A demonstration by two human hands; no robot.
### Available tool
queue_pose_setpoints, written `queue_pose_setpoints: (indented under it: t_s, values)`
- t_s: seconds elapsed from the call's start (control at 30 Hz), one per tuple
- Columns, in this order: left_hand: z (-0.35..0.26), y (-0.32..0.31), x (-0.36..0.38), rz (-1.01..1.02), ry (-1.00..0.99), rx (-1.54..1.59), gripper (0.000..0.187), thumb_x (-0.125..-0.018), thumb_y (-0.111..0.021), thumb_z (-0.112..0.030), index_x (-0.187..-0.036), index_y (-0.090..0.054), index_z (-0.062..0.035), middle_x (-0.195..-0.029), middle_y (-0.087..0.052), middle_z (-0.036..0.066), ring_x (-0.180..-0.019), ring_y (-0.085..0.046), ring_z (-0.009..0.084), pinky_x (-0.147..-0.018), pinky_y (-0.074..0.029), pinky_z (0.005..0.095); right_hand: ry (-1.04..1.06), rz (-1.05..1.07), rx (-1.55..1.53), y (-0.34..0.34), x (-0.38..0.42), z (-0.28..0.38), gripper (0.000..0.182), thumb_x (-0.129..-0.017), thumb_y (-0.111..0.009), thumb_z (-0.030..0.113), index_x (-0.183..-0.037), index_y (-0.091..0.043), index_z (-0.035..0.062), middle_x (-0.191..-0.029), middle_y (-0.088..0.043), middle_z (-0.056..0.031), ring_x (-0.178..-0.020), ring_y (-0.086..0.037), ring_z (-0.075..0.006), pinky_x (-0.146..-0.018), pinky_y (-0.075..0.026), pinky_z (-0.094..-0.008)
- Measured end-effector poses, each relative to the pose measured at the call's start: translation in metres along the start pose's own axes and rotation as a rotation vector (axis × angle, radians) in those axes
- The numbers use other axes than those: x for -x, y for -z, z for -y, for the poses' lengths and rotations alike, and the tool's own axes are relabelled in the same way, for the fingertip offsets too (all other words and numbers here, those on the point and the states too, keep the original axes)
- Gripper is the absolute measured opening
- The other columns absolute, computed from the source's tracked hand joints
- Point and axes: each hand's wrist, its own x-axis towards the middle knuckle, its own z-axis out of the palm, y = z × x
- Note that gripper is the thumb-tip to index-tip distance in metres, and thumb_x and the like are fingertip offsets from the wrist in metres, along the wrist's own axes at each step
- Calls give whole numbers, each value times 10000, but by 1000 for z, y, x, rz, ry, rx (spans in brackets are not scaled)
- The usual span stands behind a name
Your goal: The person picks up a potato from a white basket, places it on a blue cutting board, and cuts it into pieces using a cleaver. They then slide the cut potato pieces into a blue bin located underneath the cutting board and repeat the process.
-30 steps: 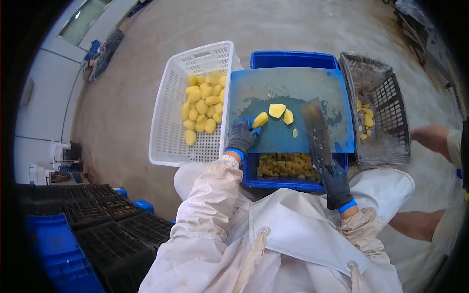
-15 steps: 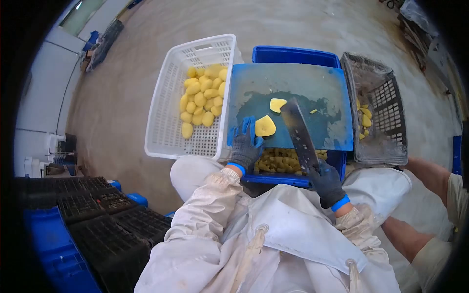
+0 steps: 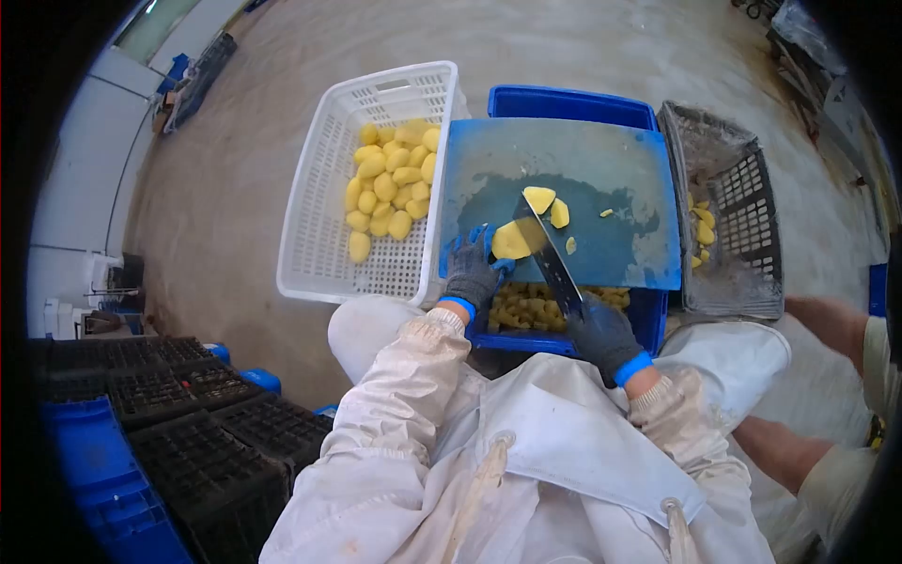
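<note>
My right hand, in a dark glove with a blue cuff, is closed round the handle of a broad kitchen knife. The blade lies across the right side of a peeled yellow potato on the blue cutting board. From the left, my gloved left hand grips that potato with fingers and thumb. Beyond the blade are two cut potato pieces, one at the tip and one to its right. A small scrap lies nearer me.
Left of the board stands a white crate of peeled potatoes. Under the board, a blue bin holds cut chunks. A black crate with potato pieces is on the right. Another person's bare forearms reach in at right; dark crates are stacked lower left.
The knife has moved left onto the potato, and my right hand has shifted left with it. Another cut piece and a small scrap now show right of the blade.
</note>
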Motion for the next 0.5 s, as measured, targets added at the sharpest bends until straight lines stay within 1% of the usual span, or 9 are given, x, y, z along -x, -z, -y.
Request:
queue_pose_setpoints:
  t_s: [0.1,0.2,0.23,0.3,0.33,0.37,0.4,0.47,0.5]
  values:
    - [-2,2,-5,20,25,-20,712,-722,-671,-378,-1305,-407,-65,-1284,-462,157,-1207,-407,323,-1041,-257,476,25,6,15,-19,-23,-5,301,-861,-476,291,-909,-574,10,-788,-620,-252,-779,-606,-420,-691,-478,-491]
    - [-8,10,-3,17,-38,-27,734,-713,-696,-373,-1311,-397,-71,-1261,-476,186,-1142,-445,372,-990,-329,461,-27,54,-79,-14,-33,-2,319,-856,-499,304,-944,-588,11,-827,-620,-251,-810,-606,-411,-701,-480,-472]
    - [-10,8,-7,-60,-77,-123,751,-717,-691,-382,-1327,-378,-76,-1262,-473,190,-1154,-439,373,-994,-326,462,-25,38,-78,-6,-29,-1,319,-856,-499,304,-944,-588,11,-827,-620,-251,-810,-606,-411,-701,-480,-472]
    - [-14,0,-3,-121,-100,-203,768,-721,-686,-391,-1343,-358,-80,-1263,-470,193,-1166,-433,374,-999,-323,464,-21,-156,-251,8,1,-8,336,-849,-529,320,-990,-597,22,-856,-626,-233,-799,-608,-397,-681,-473,-461]
    - [-17,3,-6,-72,-127,-187,793,-722,-684,-403,-1358,-337,-81,-1260,-473,197,-1180,-427,376,-1003,-320,474,276,-241,81,12,7,-29,332,-842,-557,306,-1015,-598,25,-843,-631,-216,-761,-610,-383,-656,-466,-449]
    - [-19,7,-10,-28,-158,-173,818,-723,-682,-415,-1374,-315,-82,-1258,-476,202,-1195,-420,377,-1007,-317,484,275,-244,81,15,15,-44,332,-842,-557,306,-1015,-598,25,-843,-631,-216,-761,-610,-383,-656,-466,-449]
    - [-21,9,-10,-29,-166,-174,818,-723,-682,-415,-1374,-315,-82,-1258,-476,202,-1195,-420,377,-1007,-317,484,220,-272,-80,30,27,-44,312,-849,-552,285,-1007,-596,19,-839,-629,-214,-761,-607,-378,-659,-466,-440]
    - [-23,14,-8,10,-108,-176,799,-735,-686,-405,-1370,-327,-80,-1239,-497,201,-1160,-465,380,-969,-372,472,160,-313,-240,40,44,-56,292,-856,-547,264,-999,-595,13,-835,-627,-211,-761,-605,-373,-661,-466,-430]
    - [-20,12,-2,10,-121,-179,799,-735,-686,-405,-1370,-327,-80,-1239,-497,201,-1160,-465,380,-969,-372,472,7,-277,-401,36,52,-64,280,-857,-546,248,-991,-594,8,-844,-631,-207,-767,-607,-365,-665,-469,-418]
